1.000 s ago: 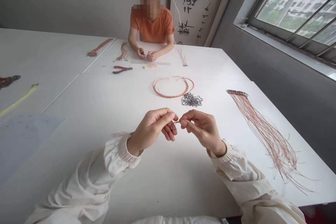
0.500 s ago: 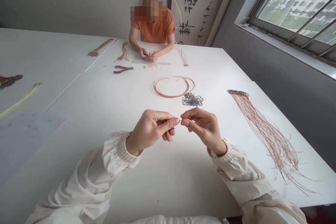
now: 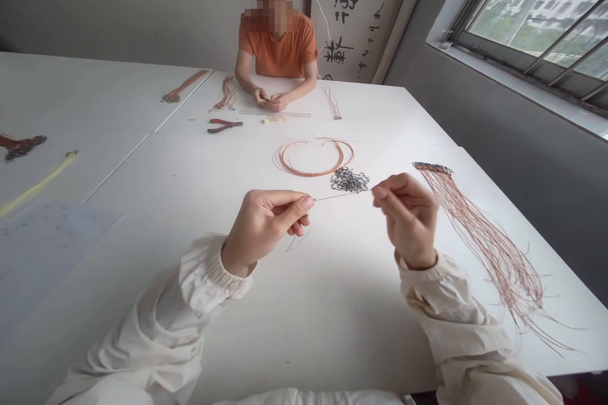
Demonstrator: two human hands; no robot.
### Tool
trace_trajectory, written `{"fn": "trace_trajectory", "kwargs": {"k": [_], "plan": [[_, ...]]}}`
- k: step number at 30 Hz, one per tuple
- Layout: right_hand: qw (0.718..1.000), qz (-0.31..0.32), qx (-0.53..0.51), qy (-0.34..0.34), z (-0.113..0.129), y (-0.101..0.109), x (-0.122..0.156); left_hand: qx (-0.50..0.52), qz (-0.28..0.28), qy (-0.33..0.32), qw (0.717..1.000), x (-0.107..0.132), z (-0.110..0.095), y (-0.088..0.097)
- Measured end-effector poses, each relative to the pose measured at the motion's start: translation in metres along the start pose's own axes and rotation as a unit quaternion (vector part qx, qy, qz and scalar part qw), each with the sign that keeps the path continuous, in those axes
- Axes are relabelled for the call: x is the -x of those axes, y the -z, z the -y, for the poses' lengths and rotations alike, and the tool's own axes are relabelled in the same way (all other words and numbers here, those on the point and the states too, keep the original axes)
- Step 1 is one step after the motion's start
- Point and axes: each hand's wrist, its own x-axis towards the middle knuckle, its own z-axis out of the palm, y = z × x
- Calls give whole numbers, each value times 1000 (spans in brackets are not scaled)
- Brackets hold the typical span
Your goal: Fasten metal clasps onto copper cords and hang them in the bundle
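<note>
My left hand [image 3: 268,218] pinches one end of a thin reddish cord [image 3: 339,195] between thumb and forefinger. My right hand [image 3: 411,215] pinches the other end, and the cord runs taut between the two hands above the white table [image 3: 190,202]. A short tail of cord hangs below my left fingers. Just beyond the cord lie a small heap of dark metal rings [image 3: 350,180] and a coil of copper-coloured cord [image 3: 313,157].
A fan of finished reddish cords [image 3: 484,240] lies at the right near the table edge. Across the table a person in an orange shirt [image 3: 278,44] works with both hands; red-handled pliers [image 3: 223,126], a ruler and more cord bundles lie nearby. A yellow strand [image 3: 38,183] lies at left.
My hands were close together, pinching at one spot. My right hand has moved right and up, drawing the cord out straight between the two hands.
</note>
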Motion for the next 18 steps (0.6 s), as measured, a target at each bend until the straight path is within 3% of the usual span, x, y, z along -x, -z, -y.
{"fn": "trace_trajectory", "kwargs": {"k": [6, 10, 13, 15, 18], "plan": [[988, -141, -8, 67, -3, 50, -38, 23, -2, 12, 1000, -7, 1, 4], [974, -197, -12, 113, -2, 78, -53, 41, 19, 33, 998, -9, -1, 6], [955, -244, -11, 168, 0, 98, -59, 49, 4, 49, 998, -11, -3, 9], [948, -259, -12, 188, 3, 104, -60, 63, 5, 61, 996, -13, -3, 10], [965, -218, -11, 147, 10, 95, -56, 84, 57, 83, 991, -16, 0, 7]]}}
